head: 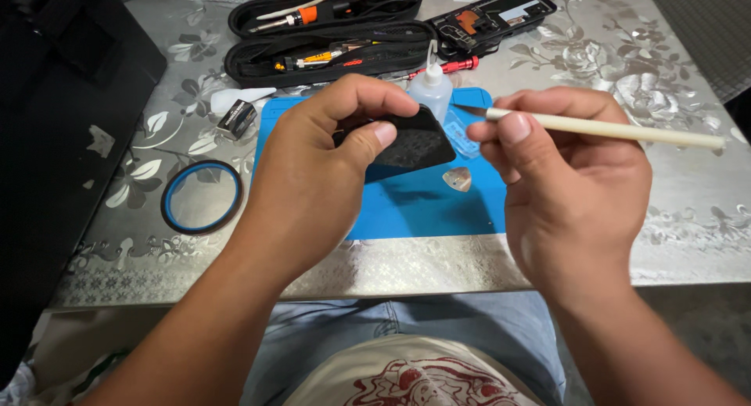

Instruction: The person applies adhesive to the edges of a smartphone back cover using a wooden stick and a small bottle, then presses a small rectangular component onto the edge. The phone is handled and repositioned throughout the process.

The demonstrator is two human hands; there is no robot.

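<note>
Black phone (413, 146) pinched in left hand (313, 179) above blue mat (422, 210) on table (688, 210); cream-handled blade tool (602, 127) clenched in right hand (571, 195); tip best kept shallow along phone edge, phone held steady

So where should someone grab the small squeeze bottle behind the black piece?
Probably around the squeeze bottle at its round body, coming from the far side. It stands upright on the blue mat, its thin nozzle is too slim to hold, and the left hand blocks the near side.

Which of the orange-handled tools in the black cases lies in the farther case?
The soldering-iron-like tool with the orange collar, in the farther case beside a pale brush; the nearer case holds smaller yellow and red tools.
</note>
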